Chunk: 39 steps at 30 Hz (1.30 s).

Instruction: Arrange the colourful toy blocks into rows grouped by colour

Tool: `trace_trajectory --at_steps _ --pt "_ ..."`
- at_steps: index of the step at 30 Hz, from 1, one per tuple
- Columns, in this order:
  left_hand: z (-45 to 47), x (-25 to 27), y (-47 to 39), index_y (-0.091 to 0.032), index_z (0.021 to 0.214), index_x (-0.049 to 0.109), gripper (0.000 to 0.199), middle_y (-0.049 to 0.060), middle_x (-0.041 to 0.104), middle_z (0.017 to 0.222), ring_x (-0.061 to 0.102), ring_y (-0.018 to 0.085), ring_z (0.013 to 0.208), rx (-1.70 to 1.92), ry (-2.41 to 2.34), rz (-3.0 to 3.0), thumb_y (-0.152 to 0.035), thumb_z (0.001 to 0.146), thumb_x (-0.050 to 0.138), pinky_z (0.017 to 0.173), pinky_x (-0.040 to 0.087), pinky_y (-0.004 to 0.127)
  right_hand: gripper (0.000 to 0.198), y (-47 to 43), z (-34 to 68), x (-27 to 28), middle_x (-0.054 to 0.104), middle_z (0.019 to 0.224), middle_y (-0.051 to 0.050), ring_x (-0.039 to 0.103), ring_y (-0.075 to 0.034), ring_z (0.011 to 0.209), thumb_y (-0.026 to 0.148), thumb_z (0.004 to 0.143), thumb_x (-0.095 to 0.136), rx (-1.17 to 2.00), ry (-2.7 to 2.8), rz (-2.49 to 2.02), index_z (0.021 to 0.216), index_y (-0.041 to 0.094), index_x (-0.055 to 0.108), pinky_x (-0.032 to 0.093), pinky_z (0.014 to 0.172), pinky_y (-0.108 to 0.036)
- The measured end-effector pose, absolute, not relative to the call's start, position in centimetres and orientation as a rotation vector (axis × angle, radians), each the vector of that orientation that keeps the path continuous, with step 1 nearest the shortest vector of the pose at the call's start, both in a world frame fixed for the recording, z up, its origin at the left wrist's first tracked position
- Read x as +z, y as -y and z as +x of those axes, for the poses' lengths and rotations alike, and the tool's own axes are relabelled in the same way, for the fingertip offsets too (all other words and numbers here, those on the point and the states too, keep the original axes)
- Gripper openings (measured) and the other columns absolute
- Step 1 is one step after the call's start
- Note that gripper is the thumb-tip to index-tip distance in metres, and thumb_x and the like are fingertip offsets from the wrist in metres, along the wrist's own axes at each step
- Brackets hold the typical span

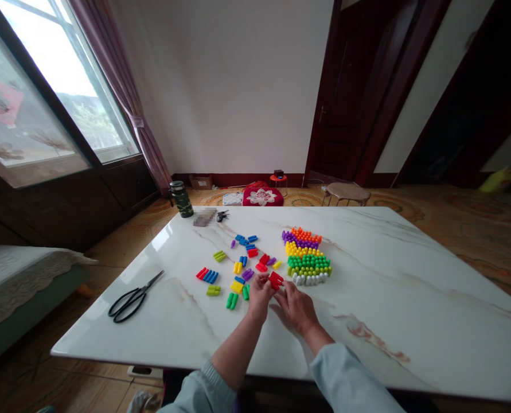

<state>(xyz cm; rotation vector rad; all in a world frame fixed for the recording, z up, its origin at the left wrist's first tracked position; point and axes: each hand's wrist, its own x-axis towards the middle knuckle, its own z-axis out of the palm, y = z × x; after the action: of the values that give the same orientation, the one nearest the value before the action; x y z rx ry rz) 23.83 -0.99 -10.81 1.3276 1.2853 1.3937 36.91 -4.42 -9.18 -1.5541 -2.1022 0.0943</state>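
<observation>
A cluster of small bright-red plastic pegs, joined side by side (pixel 276 280), is just below and right of the centre of the frame, raised to the fingers above the tabletop. The left hand (pixel 260 297) is closed on its left side, thumb and fingers pinching it. The right hand (pixel 297 308) is close beside it, fingertips at the lower right edge of the cluster; whether they grip or merely touch, I cannot tell.

Just left of the hands lie a flat yellow plastic block (pixel 237 287) and a pair of green plastic pegs (pixel 232 300). Scattered further up and left are more short pieces in blue, red, purple, yellow and lime, among them a red-and-blue row (pixel 207 275). Right of centre, upright pegs stand close together in coloured bands (pixel 309 258), orange at the far end, then purple, yellow, green and lime, with white nearest.

All this is on a glossy white marble-patterned tabletop (pixel 388 275). Black-handled scissors (pixel 135 296) lie open-handled at the lower left, and a dark green camouflage flask (pixel 181 199) stands at the table's far left corner.
</observation>
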Motion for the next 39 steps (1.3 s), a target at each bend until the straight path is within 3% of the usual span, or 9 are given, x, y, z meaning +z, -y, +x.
trace_trajectory --at_steps 3,7,11,17,23,31,36,39 --pt "24.1 -10.5 1.9 -0.015 0.104 0.054 0.024 0.008 0.067 0.087 0.067 0.017 0.074 1.353 -1.262 1.374 -0.031 0.086 0.051 0.064 0.054 0.03 0.031 4.3 36.9 -9.3 0.07 0.096 -0.008 0.067 -0.019 0.076 0.041 0.098 0.043 0.081 2.09 -1.599 0.111 0.017 0.056 0.039 0.061 -0.027" --pt "23.4 -9.1 3.0 -0.018 0.095 0.062 0.022 0.005 0.065 0.092 0.062 0.019 0.089 1.241 -1.273 1.601 -0.01 0.075 0.057 0.084 0.051 0.037 0.025 4.2 36.9 -9.6 0.069 0.089 -0.006 0.065 -0.017 0.07 0.032 0.1 0.036 0.074 2.085 -1.556 0.099 0.018 0.057 0.036 0.057 -0.026" --pt "22.1 -7.8 3.6 -0.022 0.088 0.069 0.023 0.005 0.065 0.093 0.055 0.023 0.101 1.102 -1.294 1.84 -0.006 0.075 0.057 0.097 0.043 0.042 0.021 4.2 37.1 -9.9 0.066 0.085 -0.004 0.063 -0.016 0.067 0.032 0.098 0.041 0.058 2.077 -1.471 0.093 0.019 0.057 0.038 0.056 -0.026" --pt "21.1 -8.4 4.2 -0.025 0.106 0.07 0.022 0.007 0.059 0.125 0.048 0.028 0.117 0.894 -1.517 2.213 -0.022 0.09 0.055 0.101 0.04 0.047 0.014 4.0 36.9 -10.0 0.064 0.092 -0.005 0.065 -0.016 0.078 0.023 0.096 0.044 0.092 2.033 -1.296 0.098 0.02 0.058 0.048 0.067 -0.025" --pt "21.2 -8.9 4.2 -0.027 0.128 0.058 0.036 0.006 0.055 0.134 0.047 0.028 0.121 0.71 -1.675 2.469 -0.024 0.094 0.05 0.097 0.043 0.046 0.02 4.0 38.1 -9.7 0.066 0.097 -0.006 0.065 -0.018 0.092 0.018 0.094 0.043 0.167 1.861 -1.202 0.101 0.021 0.062 0.053 0.082 -0.029" --pt "21.2 -9.2 3.9 -0.025 0.129 0.057 0.037 0.007 0.055 0.134 0.047 0.027 0.122 0.688 -1.673 2.467 -0.023 0.093 0.048 0.098 0.041 0.045 0.018 4.3 43.2 -10.3 0.067 0.092 -0.007 0.065 -0.021 0.087 0.024 0.09 0.047 0.126 1.685 -1.382 0.093 0.02 0.065 0.053 0.078 -0.034" --pt "21.2 -9.3 3.9 -0.025 0.129 0.057 0.037 0.008 0.056 0.132 0.048 0.027 0.121 0.708 -1.666 2.465 -0.022 0.093 0.047 0.097 0.042 0.044 0.019 4.4 43.5 -10.7 0.065 0.093 -0.008 0.063 -0.018 0.074 0.03 0.088 0.051 0.133 1.548 -1.347 0.099 0.018 0.062 0.054 0.069 -0.032" --pt "21.2 -9.3 4.0 -0.025 0.128 0.057 0.037 0.007 0.056 0.132 0.048 0.027 0.121 0.716 -1.663 2.469 -0.021 0.093 0.047 0.097 0.042 0.044 0.018 5.2 43.4 -10.6 0.062 0.085 -0.005 0.061 -0.017 0.071 0.035 0.089 0.052 0.127 1.515 -1.356 0.089 0.019 0.06 0.053 0.067 -0.031"
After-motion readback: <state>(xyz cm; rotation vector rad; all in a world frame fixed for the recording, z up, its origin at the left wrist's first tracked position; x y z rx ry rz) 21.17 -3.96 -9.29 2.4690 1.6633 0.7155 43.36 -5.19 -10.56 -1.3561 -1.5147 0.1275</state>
